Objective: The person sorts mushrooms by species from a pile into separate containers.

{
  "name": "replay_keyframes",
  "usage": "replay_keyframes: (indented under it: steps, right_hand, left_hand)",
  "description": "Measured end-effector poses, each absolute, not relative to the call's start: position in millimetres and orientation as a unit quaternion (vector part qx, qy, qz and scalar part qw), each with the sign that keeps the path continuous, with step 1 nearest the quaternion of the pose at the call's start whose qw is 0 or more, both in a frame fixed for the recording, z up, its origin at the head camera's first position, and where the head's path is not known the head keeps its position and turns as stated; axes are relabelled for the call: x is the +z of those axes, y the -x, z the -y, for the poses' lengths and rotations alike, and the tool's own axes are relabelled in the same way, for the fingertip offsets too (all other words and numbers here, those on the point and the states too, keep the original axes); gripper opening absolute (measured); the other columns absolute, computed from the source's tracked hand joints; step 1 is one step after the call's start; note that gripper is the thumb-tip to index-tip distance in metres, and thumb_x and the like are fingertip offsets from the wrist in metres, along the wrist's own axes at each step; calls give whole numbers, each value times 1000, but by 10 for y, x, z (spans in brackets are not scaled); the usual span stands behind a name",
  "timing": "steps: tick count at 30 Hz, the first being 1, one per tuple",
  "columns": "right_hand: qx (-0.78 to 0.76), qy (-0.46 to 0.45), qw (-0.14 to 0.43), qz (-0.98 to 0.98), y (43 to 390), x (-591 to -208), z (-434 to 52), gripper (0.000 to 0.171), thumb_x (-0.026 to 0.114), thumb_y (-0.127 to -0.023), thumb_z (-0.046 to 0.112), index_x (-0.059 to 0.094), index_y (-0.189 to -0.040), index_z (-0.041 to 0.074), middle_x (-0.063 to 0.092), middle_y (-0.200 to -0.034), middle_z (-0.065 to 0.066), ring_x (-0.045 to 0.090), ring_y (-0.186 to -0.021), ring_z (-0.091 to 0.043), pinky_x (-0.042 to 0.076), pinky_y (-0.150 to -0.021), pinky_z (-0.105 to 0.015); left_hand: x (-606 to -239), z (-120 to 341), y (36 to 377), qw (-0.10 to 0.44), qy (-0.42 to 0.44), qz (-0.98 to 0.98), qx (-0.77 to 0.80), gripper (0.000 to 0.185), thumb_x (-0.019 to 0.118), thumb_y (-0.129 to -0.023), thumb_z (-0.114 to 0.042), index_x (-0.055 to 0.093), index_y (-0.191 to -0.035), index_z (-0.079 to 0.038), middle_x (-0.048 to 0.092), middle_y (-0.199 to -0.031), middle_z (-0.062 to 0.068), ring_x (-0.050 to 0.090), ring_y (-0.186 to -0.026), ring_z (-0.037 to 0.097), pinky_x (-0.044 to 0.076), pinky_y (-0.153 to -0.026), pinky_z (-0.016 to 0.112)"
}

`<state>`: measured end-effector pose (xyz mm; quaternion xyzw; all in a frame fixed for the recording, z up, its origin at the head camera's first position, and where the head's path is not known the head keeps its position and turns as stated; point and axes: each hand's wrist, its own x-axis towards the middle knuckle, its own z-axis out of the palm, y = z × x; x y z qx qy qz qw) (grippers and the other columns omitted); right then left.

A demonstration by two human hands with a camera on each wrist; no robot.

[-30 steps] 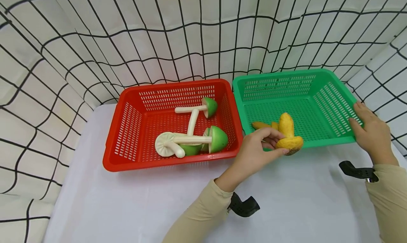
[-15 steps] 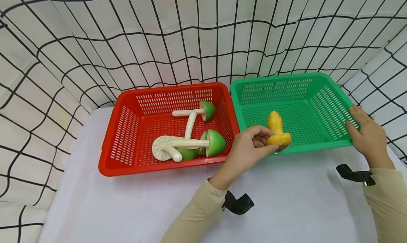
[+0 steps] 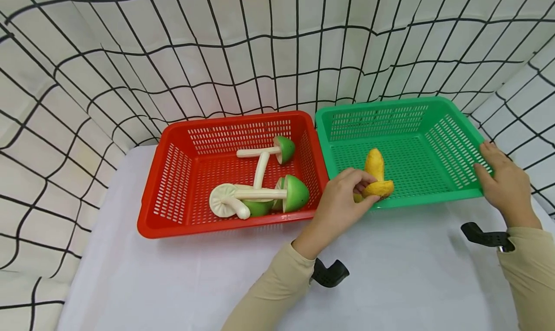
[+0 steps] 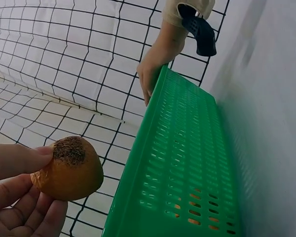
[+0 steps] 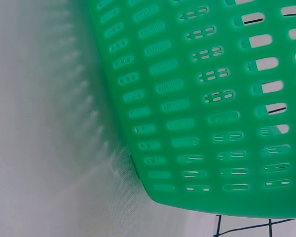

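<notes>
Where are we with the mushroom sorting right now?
Done: the green-capped mushrooms lie in the red basket. In hand: the left hand pinches a yellow mushroom above the near rim of the green basket, while the right hand rests on that basket's right wall. Left: that mushroom is not set down; nothing else shows in the green basket.

This looks like a staged recording booth rather than a lived-in room. A white cloth with a black grid (image 3: pixel 182 56) hangs as a backdrop from 9 o'clock round through 12 to 3 o'clock, closing off everything behind. The table (image 3: pixel 173 283) is draped in plain white fabric. On it stand only a red basket (image 3: pixel 160 215) at 11 o'clock and a green basket (image 3: pixel 433 104) at 1 o'clock, holding toy plastic mushrooms (image 3: pixel 260 196).
</notes>
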<state>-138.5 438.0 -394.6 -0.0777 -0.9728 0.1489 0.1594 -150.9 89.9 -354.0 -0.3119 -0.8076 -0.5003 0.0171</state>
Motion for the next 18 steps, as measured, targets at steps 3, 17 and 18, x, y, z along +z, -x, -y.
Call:
replay_keyframes:
  steps: [3, 17, 18]
  right_hand:
    - [150, 80, 158, 973, 1382, -3951, -4375, 54, 32, -97, 20, 27, -145, -3, 27, -148, -22, 22, -139, -34, 21, -106, -58]
    - [152, 82, 161, 972, 1380, -3958, -4375, 54, 32, -96, 20, 26, -145, -3, 26, -148, -22, 22, -139, -34, 19, -108, -55]
    - [152, 81, 163, 971, 1382, -3960, -4375, 54, 32, -96, 19, 26, -145, -3, 26, -148, -23, 22, -139, -34, 20, -108, -55]
  left_hand:
    - [-3548, -900, 1491, 27, 318, 813, -486, 23, 75, -79, -6, 65, -100, -2, 61, -92, 4, 56, -81, 9, 44, -72, 8]
    - [-3555, -929, 1475, 69, 359, 848, -382, 19, 75, -81, -13, 66, -98, -8, 60, -93, -1, 55, -82, 6, 40, -72, 6]
    - [-3561, -928, 1480, 65, 359, 847, -386, 20, 75, -81, -13, 65, -98, -8, 60, -93, -1, 55, -81, 5, 40, -71, 5]
